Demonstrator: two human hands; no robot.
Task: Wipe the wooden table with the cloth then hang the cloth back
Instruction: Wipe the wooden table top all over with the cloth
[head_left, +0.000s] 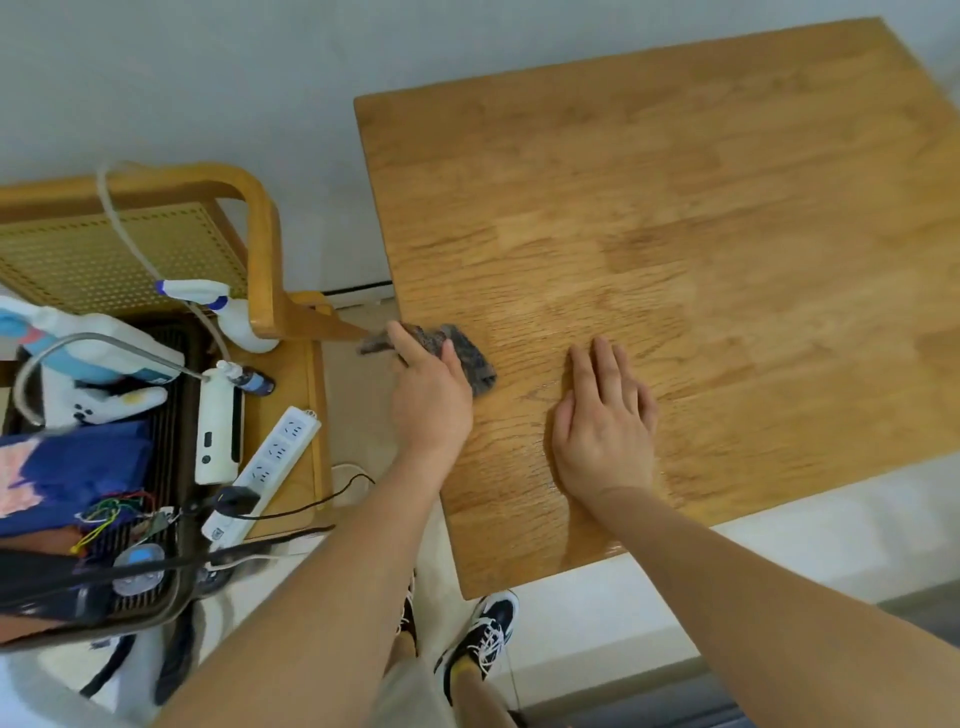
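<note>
A wooden table (675, 218) fills the right and centre of the view. Its near part looks shiny and damp. A dark grey cloth (470, 356) lies at the table's left edge, partly hanging past it. My left hand (431, 400) presses down on the cloth and grips it, covering its middle. My right hand (605, 421) rests flat on the tabletop to the right of the cloth, fingers spread, holding nothing.
Left of the table stands a wooden chair (260, 249) with a cane back. On and beside it lie a white spray bottle (234, 312), a power strip (265, 462), a white device (218, 431), blue cloth and wires. My shoes (483, 634) show below the table edge.
</note>
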